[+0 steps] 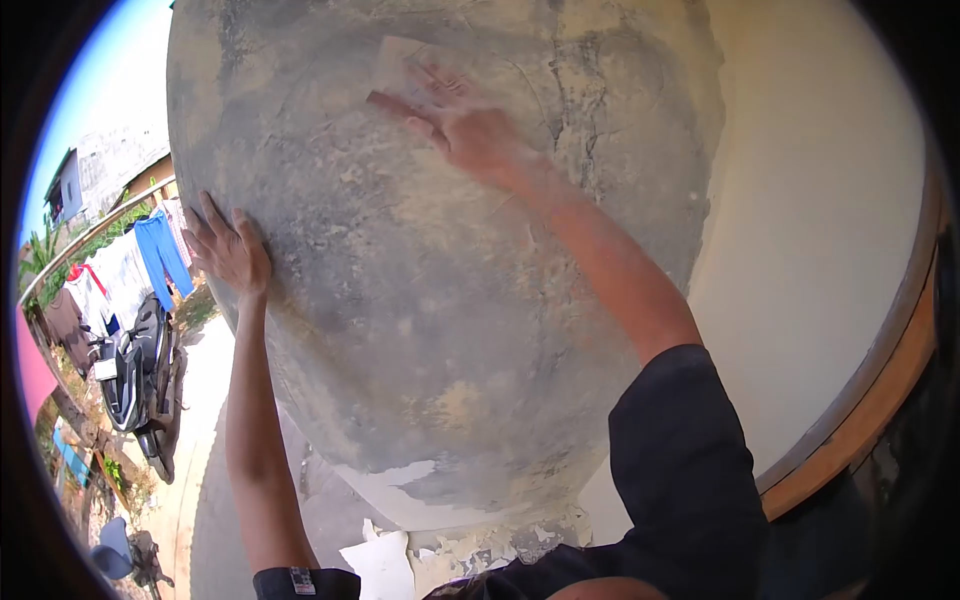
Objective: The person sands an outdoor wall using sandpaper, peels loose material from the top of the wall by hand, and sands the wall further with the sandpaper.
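Observation:
A grey, patchy plastered wall (400,290) fills the middle of the view, with cracks and beige blotches. High on it, my right hand (475,135) presses a dusty sheet of sandpaper (405,58) flat against the surface. The sheet's reddish-brown edge shows near my thumb, and the fingers are slightly blurred. Lower and to the left, my left hand (230,250) rests with spread fingers on the wall's left edge, holding nothing.
Peeling paint (385,565) hangs at the wall's foot. A cream wall (810,230) with a wooden edge (850,435) curves along the right. Outside on the left are a parked motorbike (125,375), hanging laundry (160,250) and a sunlit path (190,450).

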`<state>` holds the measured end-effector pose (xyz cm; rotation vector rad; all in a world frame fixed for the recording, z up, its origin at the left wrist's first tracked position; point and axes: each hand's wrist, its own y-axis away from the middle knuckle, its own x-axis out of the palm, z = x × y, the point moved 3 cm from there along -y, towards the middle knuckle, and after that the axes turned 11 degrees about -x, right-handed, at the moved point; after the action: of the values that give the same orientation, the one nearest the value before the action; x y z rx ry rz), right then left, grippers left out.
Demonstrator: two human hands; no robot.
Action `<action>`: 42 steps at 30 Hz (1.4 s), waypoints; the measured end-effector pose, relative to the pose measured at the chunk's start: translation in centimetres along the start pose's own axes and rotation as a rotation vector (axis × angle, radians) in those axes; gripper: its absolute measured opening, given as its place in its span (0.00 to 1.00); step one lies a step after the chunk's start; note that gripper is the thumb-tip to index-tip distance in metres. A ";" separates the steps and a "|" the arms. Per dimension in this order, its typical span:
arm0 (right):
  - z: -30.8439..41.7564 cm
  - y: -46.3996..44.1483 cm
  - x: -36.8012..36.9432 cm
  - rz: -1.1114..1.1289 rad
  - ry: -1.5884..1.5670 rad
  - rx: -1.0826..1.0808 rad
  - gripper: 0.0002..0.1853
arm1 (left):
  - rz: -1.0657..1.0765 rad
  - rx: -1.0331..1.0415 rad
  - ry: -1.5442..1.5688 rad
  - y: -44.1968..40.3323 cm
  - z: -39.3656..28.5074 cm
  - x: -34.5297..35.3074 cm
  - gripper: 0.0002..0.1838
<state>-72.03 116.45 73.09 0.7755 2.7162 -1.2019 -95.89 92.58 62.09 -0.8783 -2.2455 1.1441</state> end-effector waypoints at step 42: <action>2.7 18.1 -3.9 0.259 -0.126 -0.052 0.21 | -0.008 0.090 0.032 0.6 1.3 -1.2 0.31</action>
<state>-60.44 123.11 60.07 0.9727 2.4449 -1.0794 -95.69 91.28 60.76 -0.8446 -2.1526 1.2090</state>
